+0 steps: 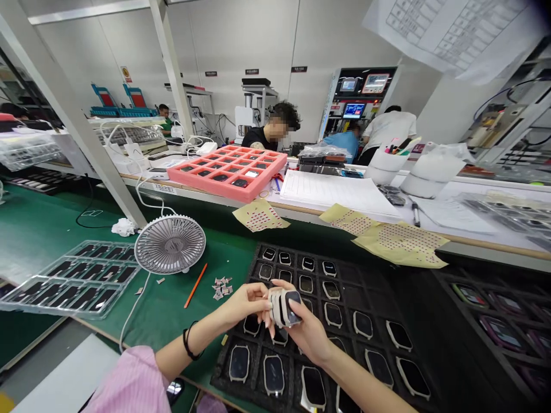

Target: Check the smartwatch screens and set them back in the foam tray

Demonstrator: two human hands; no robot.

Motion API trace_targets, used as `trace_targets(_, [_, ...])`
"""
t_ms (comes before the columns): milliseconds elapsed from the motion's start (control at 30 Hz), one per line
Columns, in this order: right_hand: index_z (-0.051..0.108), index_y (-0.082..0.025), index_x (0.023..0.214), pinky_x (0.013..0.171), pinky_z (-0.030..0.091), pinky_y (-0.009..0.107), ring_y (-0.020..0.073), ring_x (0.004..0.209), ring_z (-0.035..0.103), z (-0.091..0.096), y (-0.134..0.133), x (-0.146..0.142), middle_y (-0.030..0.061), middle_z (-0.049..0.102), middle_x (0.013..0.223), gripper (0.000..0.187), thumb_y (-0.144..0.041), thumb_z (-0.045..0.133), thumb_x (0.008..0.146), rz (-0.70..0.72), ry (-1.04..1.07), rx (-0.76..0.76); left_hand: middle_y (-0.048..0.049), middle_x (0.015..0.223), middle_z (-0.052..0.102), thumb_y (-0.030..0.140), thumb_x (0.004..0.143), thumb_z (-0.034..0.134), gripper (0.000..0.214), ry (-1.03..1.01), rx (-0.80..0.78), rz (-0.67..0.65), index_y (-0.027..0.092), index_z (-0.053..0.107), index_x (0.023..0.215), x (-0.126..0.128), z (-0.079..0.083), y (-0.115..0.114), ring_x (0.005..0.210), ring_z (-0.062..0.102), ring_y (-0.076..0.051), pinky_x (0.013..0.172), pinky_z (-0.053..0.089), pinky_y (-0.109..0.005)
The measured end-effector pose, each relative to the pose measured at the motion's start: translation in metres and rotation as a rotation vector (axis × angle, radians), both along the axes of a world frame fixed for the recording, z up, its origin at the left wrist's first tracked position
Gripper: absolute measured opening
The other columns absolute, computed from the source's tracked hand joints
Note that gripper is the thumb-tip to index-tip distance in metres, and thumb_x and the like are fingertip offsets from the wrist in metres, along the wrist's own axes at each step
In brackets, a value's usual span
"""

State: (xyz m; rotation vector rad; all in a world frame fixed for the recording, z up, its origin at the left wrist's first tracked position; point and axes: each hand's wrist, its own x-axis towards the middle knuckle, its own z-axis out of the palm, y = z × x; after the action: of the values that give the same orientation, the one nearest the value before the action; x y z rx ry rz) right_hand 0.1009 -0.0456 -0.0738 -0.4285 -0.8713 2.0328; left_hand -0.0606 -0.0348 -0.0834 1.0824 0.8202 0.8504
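Note:
A short stack of smartwatch cases with pale frames and dark screens is held above the foam tray. My right hand wraps round the stack, thumb on the front screen. The fingers of my left hand pinch the stack's left side; a dark band circles that wrist. Below lies a black foam tray whose compartments hold many similar watch cases, such as one watch case at the front. Just left of my hands, small pale pieces lie scattered on the green mat.
A round fan, an orange stick and a clear tray of dark parts occupy the green mat. On the shelf sit a pink foam tray, papers and white pots. Another dark tray is at right. People work beyond.

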Motion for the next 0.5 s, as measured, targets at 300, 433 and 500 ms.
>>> trace_targets(300, [0.034,-0.031,0.140,0.055,0.049,0.036,0.0203,0.064,0.062,0.010,-0.002,0.006,0.0069,0.064,0.105,0.057,-0.036,0.055,0.086,-0.006,-0.104,-0.039,-0.0034,0.077,0.066,0.053,0.070,0.069,0.043,0.537,0.203,-0.033,0.015,0.061,0.088,-0.047,0.003,0.019,0.068,0.062,-0.015,0.056,0.045,-0.023])
trace_targets(433, [0.037,-0.030,0.138,0.057,0.048,0.036,0.0200,0.065,0.062,0.012,0.007,0.011,0.0073,0.063,0.104,0.053,-0.036,0.053,0.088,-0.101,-0.122,-0.060,-0.0090,0.094,0.064,0.042,0.079,0.061,0.027,1.163,0.372,0.324,0.015,0.065,0.083,-0.089,-0.009,0.032,0.078,0.062,-0.020,0.068,0.046,-0.029])
trace_targets(500, [0.038,-0.030,0.138,0.057,0.047,0.036,0.0199,0.065,0.062,0.011,0.008,0.012,0.0073,0.063,0.105,0.053,-0.036,0.054,0.088,-0.096,-0.129,-0.064,-0.0106,0.097,0.061,0.036,0.078,0.062,0.022,1.249,0.365,0.368,0.015,0.065,0.084,-0.099,-0.022,0.036,0.084,0.060,-0.024,0.071,0.046,-0.032])
